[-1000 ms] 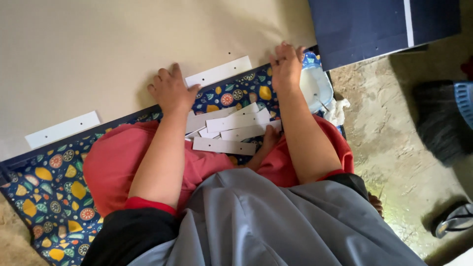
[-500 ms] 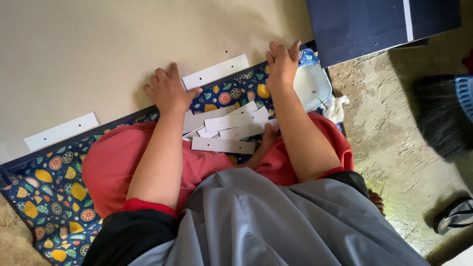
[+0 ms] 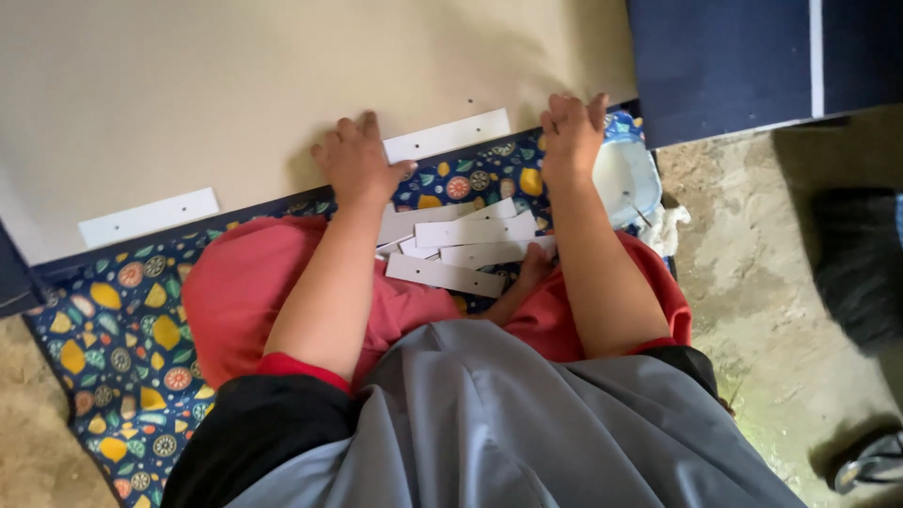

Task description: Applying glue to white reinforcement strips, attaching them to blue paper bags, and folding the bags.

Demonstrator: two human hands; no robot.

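Note:
A large beige board [image 3: 235,85] lies across a patterned blue mat [image 3: 103,329]. My left hand [image 3: 357,162] rests palm down on the board's near edge, its thumb touching the left end of a white strip [image 3: 447,135] with small holes stuck along that edge. My right hand [image 3: 571,132] lies flat on the board's edge to the right of that strip. A second white strip [image 3: 149,217] sits on the edge farther left. Several loose white strips [image 3: 456,246] are piled on the mat between my red-trousered knees.
A white bowl [image 3: 628,177] with a thin stick in it stands just right of my right hand, with a crumpled white cloth [image 3: 670,226] beside it. A dark blue board [image 3: 743,56] lies at the top right. Bare concrete floor [image 3: 781,310] spreads to the right, with a sandal [image 3: 870,456].
The view has shifted, so everything sits further right and lower in the picture. Both hands stay pressed on the board's edge; the right hand's fingers have spread flat.

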